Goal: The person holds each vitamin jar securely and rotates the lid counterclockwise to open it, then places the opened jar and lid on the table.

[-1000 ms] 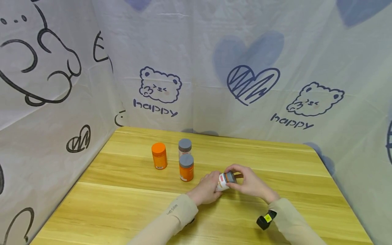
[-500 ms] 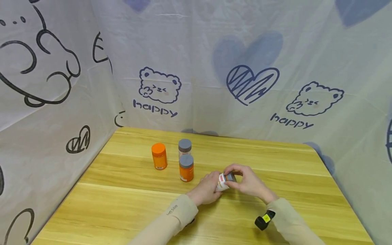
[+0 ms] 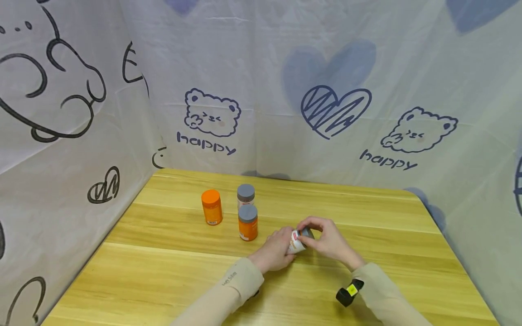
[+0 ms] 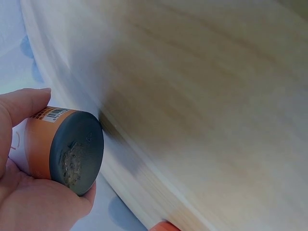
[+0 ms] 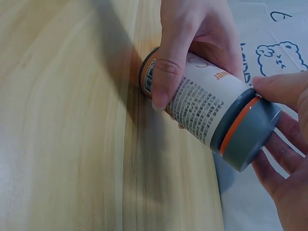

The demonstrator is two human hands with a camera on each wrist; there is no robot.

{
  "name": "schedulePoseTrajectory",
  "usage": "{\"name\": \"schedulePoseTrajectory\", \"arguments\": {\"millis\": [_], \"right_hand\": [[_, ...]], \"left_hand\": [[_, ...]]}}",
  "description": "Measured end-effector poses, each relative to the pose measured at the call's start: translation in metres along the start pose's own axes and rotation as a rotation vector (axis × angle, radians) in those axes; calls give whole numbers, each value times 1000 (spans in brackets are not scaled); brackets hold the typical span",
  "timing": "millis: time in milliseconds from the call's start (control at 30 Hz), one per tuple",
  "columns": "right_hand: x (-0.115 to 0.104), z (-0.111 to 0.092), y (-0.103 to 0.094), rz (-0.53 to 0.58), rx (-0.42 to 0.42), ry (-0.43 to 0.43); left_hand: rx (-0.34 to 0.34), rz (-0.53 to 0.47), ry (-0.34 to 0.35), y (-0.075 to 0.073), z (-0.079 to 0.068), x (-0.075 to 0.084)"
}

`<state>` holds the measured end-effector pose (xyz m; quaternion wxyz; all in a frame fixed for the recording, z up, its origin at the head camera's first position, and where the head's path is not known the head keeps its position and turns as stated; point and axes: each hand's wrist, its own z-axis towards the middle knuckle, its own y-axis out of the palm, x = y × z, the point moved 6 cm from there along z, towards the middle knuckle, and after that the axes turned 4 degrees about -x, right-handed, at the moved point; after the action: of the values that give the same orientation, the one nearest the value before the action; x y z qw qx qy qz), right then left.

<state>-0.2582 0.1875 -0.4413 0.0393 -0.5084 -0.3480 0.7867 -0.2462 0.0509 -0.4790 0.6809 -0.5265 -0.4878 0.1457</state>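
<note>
"While the bottle (image 3: pixel 296 242) is held tilted above the bench (image 3: pixel 163 276), its cap (image 5: pixel 252 135) points away from the left hand (image 3: pixel 272 250). How is it gripped?"

"Left hand: thumb (image 5: pixel 168 79) and fingers wrapped round the lower part, near the base (image 4: pixel 77 153). Right hand (image 3: pixel 331 240): thumb and fingers curved about the cap end, spread to roughly its width. How firmly they press cannot be told."

"What handling does its form suggest?"

"Probably that of a light, stiff plastic cylinder, hard to dent and not very fragile. The printed label (image 5: pixel 195 108) looks smooth and might slip under a slack hold. Sound places to take hold: one hand well round the label, the other on the side of the cap."

"Is the cap seated?"

"An orange band (image 5: pixel 237 127) shows between cap and dark collar (image 5: pixel 229 117); whether the cap is loose cannot be told, and the contents are hidden."

"And the remaining containers?"

"Three, standing upright to the left: an orange jar (image 3: pixel 211 207), a grey-topped jar (image 3: pixel 248 223) with an orange wall, and a rear jar (image 3: pixel 246 194), partly hidden behind the latter. Each is capped; what they contain does not show."
</note>
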Motion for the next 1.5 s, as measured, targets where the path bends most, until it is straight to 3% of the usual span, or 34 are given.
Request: {"name": "schedulePoseTrajectory", "arguments": {"millis": [300,567,700,833,1067,1200,1500], "right_hand": [[-2,2,1,-20,43,19],[4,3,-3,34,121,149],[9,3,-6,23,131,253],[14,2,-8,-29,105,357],[14,1,-9,-100,29,426],[14,0,-6,-60,-32,492],[12,-1,-1,22,-119,520]], "left_hand": [[10,-18,-2,0,-1,-1],[17,-23,-8,1,-1,-1],[22,-25,-13,1,-1,-1],[26,-34,-10,1,-1,-1],[17,-38,-19,2,0,-1],[14,-40,-17,2,0,-2],[10,-41,-12,0,-1,0]]}}
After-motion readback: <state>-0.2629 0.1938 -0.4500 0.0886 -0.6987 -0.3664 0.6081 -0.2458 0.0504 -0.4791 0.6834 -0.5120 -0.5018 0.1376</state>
